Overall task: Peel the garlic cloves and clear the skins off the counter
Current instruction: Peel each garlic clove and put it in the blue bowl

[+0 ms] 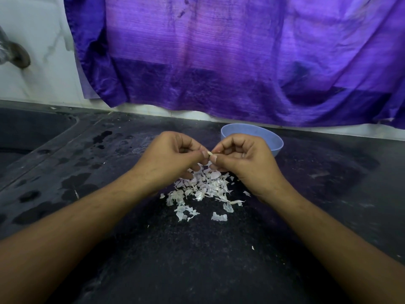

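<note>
Dark speckled counter (197, 260), wet patches (72, 185) toward the left, edge of a sink (32, 128) at far left. Behind, white wall (37, 69) with a metal pipe fitting (16, 54). Purple cloth (219, 62) hanging over most of that wall, hem just above the counter's back edge.

Both hands raised over mid-counter, meeting thumb to thumb. Left hand (168, 156): fingers (202, 155) curled, thumb and forefinger pinching one end of a small garlic clove (210, 153). Right hand (243, 159): fingers curled likewise, thumb and forefinger pinching the clove's other end. Clove held above the counter, only a pale sliver showing between the two thumbs; peeled or not, cannot tell.

Directly beneath the hands, loose heap of white papery garlic skins (201, 189) lying on the counter, thinning out toward the near side, a few stray flakes well apart from the heap. Blue bowl (263, 137) upright just behind the right hand, partly hidden by it. Contents of bowl not visible.
</note>
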The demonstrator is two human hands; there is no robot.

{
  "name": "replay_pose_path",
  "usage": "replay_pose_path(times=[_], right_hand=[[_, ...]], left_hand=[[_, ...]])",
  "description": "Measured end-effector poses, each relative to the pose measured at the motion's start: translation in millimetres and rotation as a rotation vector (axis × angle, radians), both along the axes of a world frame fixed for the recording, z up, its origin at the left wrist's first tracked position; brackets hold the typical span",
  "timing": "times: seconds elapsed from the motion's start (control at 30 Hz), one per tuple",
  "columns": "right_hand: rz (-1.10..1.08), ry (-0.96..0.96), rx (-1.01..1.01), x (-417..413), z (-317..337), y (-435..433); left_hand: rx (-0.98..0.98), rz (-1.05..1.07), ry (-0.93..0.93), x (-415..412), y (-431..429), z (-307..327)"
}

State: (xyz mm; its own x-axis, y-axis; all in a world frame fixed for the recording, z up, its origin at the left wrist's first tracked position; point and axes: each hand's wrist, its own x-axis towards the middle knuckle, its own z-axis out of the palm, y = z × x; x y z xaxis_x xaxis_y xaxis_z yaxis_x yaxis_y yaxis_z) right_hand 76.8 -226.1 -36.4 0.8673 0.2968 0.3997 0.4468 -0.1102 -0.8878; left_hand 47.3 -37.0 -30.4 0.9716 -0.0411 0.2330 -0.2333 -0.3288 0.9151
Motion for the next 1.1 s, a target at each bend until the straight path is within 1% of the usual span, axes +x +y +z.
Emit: replay_pose_path(times=[0.23, 0.4, 0.5, 0.7, 0.83, 0.93, 1.1], right_hand=[[-0.041, -0.059, -0.068, -1.6, 0.5, -0.4], [-0.061, -0.073, -0.064, -1.1, 1.8, -1.5], [-0.056, -0.089, -0.085, -1.6, 0.9, -1.0], [-0.030, -0.085, -0.072, -1.7, -1.0, -0.4], [-0.008, -0.061, -0.055, -0.9, -2.2, 1.3], [0.026, -0.016, -0.007, -2.1, -1.9, 0.5], [0.078, 0.119, 0.089, -4.2, -1.6, 0.9]], left_hand=[[0.012, 0.016, 0.000, -0.4, 0.0, 1.2], [-0.008, -0.020, 0.012, -2.4, -0.2, 2.3], [-0.018, -0.002, 0.019, -2.3, -0.3, 2.3], [-0.112, 0.045, 0.070, -2.2, -4.9, 1.1], [-0.212, 0.025, 0.137, -3.0, -7.2, 1.3], [-0.275, 0.009, 0.175, -2.4, -6.6, 1.6], [-0.286, -0.018, 0.189, -1.4, -6.7, 0.1]])
